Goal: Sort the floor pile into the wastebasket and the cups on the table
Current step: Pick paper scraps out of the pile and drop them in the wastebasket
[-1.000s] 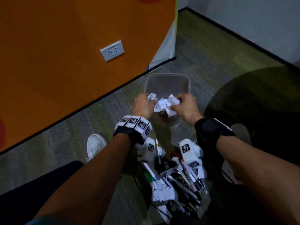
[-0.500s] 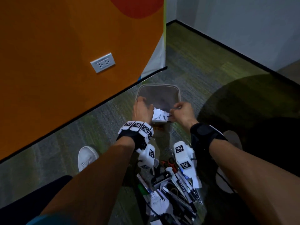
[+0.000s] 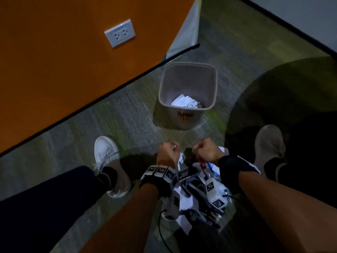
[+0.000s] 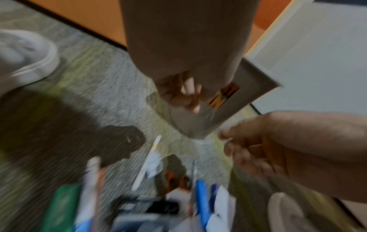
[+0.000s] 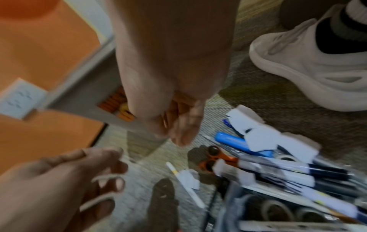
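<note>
The grey wastebasket (image 3: 188,64) stands on the carpet by the wall, with crumpled white paper (image 3: 185,103) at its bottom. Nearer me lies the floor pile (image 3: 197,189) of pens, paper scraps and tape rolls. My left hand (image 3: 168,152) and right hand (image 3: 207,151) hover side by side over the pile's far edge, fingers loosely bent and pointing down, holding nothing. In the right wrist view, orange-handled scissors (image 5: 214,158), a blue marker (image 5: 232,141) and a white pen (image 5: 184,185) lie just under the right hand (image 5: 182,125). The cups are out of view.
An orange wall (image 3: 73,70) with a socket (image 3: 120,33) runs along the left. My white shoes (image 3: 107,157) (image 3: 268,143) flank the pile. A dark round shape (image 3: 291,97) covers the floor at the right.
Both hands let the crumpled paper fall into the wastebasket and drew back toward me, down over the pile. The paper now lies inside the basket.
</note>
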{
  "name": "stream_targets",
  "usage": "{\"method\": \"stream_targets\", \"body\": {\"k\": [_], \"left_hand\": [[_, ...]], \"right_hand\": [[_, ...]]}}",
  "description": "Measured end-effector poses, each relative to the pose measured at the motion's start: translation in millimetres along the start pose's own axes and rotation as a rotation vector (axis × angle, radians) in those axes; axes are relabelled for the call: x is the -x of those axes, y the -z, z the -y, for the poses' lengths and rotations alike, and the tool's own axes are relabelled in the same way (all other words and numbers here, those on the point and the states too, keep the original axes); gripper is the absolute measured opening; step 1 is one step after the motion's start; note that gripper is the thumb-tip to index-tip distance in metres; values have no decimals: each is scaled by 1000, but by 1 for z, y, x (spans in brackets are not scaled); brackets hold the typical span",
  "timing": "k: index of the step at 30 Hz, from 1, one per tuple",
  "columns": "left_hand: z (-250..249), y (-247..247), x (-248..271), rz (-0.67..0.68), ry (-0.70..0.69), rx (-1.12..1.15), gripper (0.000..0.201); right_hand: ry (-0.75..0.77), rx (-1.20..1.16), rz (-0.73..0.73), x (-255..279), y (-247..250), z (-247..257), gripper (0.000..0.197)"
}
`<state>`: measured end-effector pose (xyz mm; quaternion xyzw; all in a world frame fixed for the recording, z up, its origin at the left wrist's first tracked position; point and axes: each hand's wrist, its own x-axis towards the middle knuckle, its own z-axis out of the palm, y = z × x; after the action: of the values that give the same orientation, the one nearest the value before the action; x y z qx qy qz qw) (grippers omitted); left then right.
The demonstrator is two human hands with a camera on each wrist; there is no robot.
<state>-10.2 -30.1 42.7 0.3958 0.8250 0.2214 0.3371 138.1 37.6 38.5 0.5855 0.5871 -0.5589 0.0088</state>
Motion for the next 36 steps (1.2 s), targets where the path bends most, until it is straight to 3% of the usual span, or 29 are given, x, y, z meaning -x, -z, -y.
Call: {"method": "stream_targets", "body": {"k": [3, 6, 8, 11, 15, 18, 23, 28, 32, 36], "left_hand": [[36, -15, 10, 245, 106, -103, 23], [70, -32, 24, 346, 176, -234, 25], [88, -45, 31, 367, 208, -228, 21], [108, -60, 42, 334, 229, -112, 17], [125, -71, 64, 208, 269, -99, 58], [138, -73, 77, 328, 424, -176, 99], [144, -80, 85, 449, 637, 27, 136], [157, -101, 79, 389, 672, -37, 98], [150, -95, 82, 354, 604, -66, 43], [146, -82, 76, 435, 524, -65, 35]], "right_hand": [[-51, 181, 141, 1, -14, -21, 21], [-65, 337, 175, 4, -28, -37, 25], [-32, 454, 173, 11, -34, -45, 29], [-10, 474, 46, 24, -43, -66, 27], [32, 433, 8, 40, -62, -91, 17], [90, 453, 98, 44, -84, -100, 23], [109, 599, 262, 47, -118, -114, 47], [93, 690, 223, 46, -139, -130, 54], [32, 580, 173, 45, -141, -135, 31], [-27, 439, 117, 36, -130, -127, 17]]}}
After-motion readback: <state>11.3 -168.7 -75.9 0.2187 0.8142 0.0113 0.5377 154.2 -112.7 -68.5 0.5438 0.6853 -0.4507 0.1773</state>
